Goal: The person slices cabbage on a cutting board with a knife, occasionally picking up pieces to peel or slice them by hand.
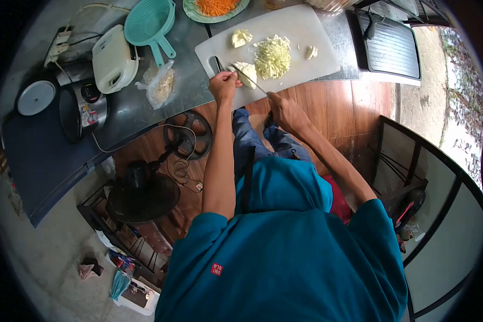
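Observation:
On the white cutting board (306,27) lies a pale cabbage piece (247,78). My left hand (224,86) is closed at its left side, fingertips bent against it. In my right hand (287,114) is the handle of a knife (255,84), whose thin blade slants across the cabbage piece toward my left fingers. Beside the blade sits a heap of shredded cabbage (273,57). Another cabbage chunk (241,37) rests farther back, and a small cabbage scrap (312,52) lies to the right. My left fingertips are partly hidden.
A plate of shredded carrot (217,6) stands behind the board. Left on the metal counter (190,80) are a teal colander (150,24), a plastic bag (160,86) and a white appliance (115,59). A black grill pan (389,45) sits at right. A fan (139,188) stands below.

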Demonstrator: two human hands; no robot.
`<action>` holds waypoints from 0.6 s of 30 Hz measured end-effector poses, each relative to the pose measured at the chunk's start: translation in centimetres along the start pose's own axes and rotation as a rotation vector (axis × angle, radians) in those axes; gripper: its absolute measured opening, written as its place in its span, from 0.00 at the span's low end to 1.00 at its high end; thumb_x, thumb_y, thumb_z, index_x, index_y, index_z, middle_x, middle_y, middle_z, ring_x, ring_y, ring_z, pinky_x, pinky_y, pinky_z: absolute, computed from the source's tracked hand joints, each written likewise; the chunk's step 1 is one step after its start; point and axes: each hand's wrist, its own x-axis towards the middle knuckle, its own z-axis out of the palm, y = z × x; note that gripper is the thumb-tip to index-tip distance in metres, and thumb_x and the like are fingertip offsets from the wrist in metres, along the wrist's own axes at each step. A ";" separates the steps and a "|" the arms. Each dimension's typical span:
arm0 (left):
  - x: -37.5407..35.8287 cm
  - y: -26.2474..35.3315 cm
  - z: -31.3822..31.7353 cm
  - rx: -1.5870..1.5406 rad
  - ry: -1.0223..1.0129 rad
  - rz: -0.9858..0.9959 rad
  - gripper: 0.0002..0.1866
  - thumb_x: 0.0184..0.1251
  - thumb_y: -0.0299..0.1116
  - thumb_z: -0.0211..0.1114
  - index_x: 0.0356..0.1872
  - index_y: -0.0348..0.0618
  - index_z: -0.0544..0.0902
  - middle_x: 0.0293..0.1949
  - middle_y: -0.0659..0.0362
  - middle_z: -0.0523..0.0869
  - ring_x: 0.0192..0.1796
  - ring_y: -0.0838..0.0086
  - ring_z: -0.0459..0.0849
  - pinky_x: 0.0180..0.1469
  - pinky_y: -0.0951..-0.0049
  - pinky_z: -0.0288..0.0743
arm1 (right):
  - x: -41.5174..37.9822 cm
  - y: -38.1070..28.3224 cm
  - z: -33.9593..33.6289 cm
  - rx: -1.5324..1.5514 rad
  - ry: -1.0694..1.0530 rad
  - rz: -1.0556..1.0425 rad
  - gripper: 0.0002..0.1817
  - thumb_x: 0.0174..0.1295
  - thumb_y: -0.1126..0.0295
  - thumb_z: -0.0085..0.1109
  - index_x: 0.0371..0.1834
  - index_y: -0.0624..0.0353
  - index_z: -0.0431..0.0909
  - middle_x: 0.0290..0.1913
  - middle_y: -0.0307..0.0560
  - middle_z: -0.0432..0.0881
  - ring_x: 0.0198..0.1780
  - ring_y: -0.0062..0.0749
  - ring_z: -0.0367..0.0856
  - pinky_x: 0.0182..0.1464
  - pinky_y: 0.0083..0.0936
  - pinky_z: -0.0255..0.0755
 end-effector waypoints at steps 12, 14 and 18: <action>1.0 0.0 -0.3 0.017 -0.014 0.059 0.11 0.61 0.24 0.70 0.39 0.25 0.82 0.31 0.50 0.86 0.28 0.70 0.86 0.31 0.75 0.84 | -2.5 -0.5 2.3 -0.055 0.058 0.092 0.17 0.71 0.65 0.47 0.59 0.58 0.72 0.28 0.72 0.79 0.31 0.71 0.79 0.35 0.59 0.72; 0.9 0.4 -0.6 0.039 -0.028 0.047 0.11 0.61 0.24 0.70 0.39 0.25 0.82 0.31 0.50 0.86 0.28 0.70 0.86 0.31 0.74 0.84 | -3.1 -0.1 1.3 -0.073 0.013 0.122 0.16 0.71 0.65 0.47 0.58 0.59 0.73 0.28 0.73 0.79 0.31 0.71 0.79 0.35 0.59 0.72; 1.2 1.1 -0.5 0.022 -0.031 0.032 0.10 0.61 0.25 0.70 0.38 0.26 0.82 0.30 0.50 0.87 0.28 0.70 0.87 0.31 0.74 0.84 | -3.2 -0.5 1.5 -0.092 0.093 0.076 0.14 0.70 0.64 0.46 0.53 0.58 0.71 0.27 0.73 0.80 0.32 0.70 0.80 0.33 0.60 0.74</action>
